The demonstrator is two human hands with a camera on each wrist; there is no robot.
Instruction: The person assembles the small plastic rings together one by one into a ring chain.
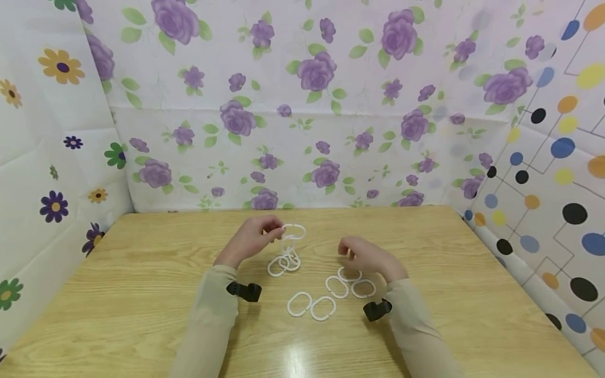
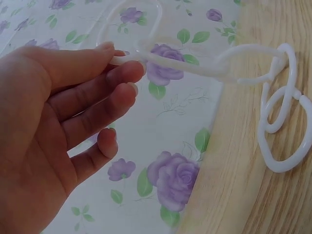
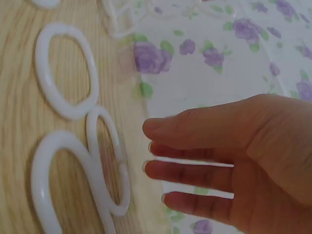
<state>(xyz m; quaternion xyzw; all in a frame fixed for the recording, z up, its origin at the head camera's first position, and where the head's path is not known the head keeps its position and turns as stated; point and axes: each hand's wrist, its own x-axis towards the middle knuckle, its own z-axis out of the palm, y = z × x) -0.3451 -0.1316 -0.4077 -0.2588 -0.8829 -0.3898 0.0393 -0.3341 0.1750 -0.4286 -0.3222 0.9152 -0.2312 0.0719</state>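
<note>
My left hand (image 1: 252, 236) pinches the top link (image 1: 295, 226) of a white plastic chain between thumb and index finger. Below it, the linked chain (image 1: 288, 261) hangs down, and its lower links lie on the table. In the left wrist view the chain (image 2: 185, 66) stretches rightward from the fingertips. Over the loose white links (image 1: 337, 287) hovers my right hand (image 1: 368, 255), its fingers bent a little and holding nothing. The right wrist view shows its thumb and fingers apart from the nearby link (image 3: 39, 73).
Two more white C-shaped links (image 1: 300, 304) lie nearer the front of the wooden table (image 1: 142, 294). A flowered cloth (image 1: 283, 157) stands behind the table's far edge, with patterned cloths at both sides. Each wrist wears a black camera strap (image 1: 243, 291).
</note>
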